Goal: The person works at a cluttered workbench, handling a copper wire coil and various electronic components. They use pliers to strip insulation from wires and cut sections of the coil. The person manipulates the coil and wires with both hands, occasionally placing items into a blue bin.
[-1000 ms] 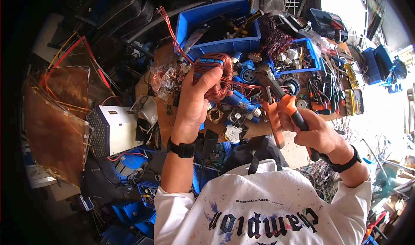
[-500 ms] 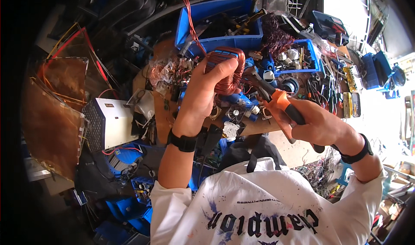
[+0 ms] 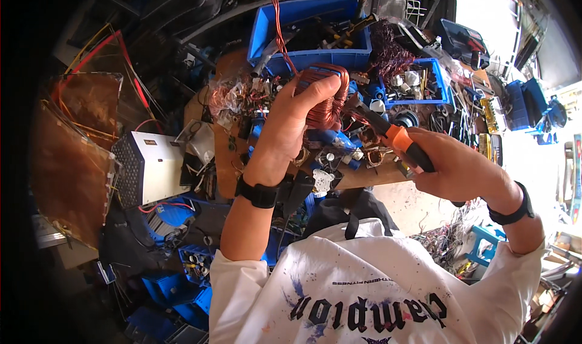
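My left hand (image 3: 290, 119) is closed around a thick copper wire coil (image 3: 330, 114), its thumb pressed along the top. From the coil's upper left, a bundle of loose copper wire ends (image 3: 277, 28) sticks up. My right hand (image 3: 461, 165) grips a pair of pliers (image 3: 400, 139) with orange and black handles. The jaws (image 3: 356, 105) point left and lie just beside the coil's right side; whether they touch a wire is too small to tell. My right fingers are partly hidden beneath the handles.
A blue bin (image 3: 339, 59) holding tools stands behind the coil. To its right lies a smaller blue tray (image 3: 445, 89) of parts. Loose components and wires cover the workbench (image 3: 229, 171). A white metal case (image 3: 162, 168) stands at the left, a blue stool (image 3: 482, 244) at the lower right.
The coil and my left hand have shifted slightly right. My right hand has also moved right with the pliers, and the handles appear closer together.
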The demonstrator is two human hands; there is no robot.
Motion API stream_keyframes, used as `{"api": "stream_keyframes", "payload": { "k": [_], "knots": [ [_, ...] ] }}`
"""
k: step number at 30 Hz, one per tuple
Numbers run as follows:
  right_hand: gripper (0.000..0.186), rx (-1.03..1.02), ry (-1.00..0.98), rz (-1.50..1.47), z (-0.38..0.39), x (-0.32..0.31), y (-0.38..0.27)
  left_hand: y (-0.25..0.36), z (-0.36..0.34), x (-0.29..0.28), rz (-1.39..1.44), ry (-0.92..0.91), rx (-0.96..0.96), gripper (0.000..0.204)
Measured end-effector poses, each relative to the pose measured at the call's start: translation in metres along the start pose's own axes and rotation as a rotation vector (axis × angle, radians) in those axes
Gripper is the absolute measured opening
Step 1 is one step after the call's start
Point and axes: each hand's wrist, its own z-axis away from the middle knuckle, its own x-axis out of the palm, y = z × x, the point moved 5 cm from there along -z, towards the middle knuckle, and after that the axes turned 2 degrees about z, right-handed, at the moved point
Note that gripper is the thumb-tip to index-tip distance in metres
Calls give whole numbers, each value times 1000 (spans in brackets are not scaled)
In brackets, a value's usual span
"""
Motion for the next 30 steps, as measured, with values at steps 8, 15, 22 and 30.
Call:
{"api": "stream_keyframes", "payload": {
  "k": [8, 15, 22, 30],
  "knots": [
    [28, 92, -45, -19, -4, -1, 4, 0, -1, -1, 17, -16, -19, 37],
    [28, 102, 2, 26, -5, -1, -2, -1, 1, -2, 37, -2, -51, 37],
    [29, 200, 32, -7, 5, -2, 2, -2, 3, -6, 59, -12, -50, 38],
    [24, 103, 71, -99, 3, 1, -4, 1, 6, -4, 59, -39, -25, 38]
  ]
}}
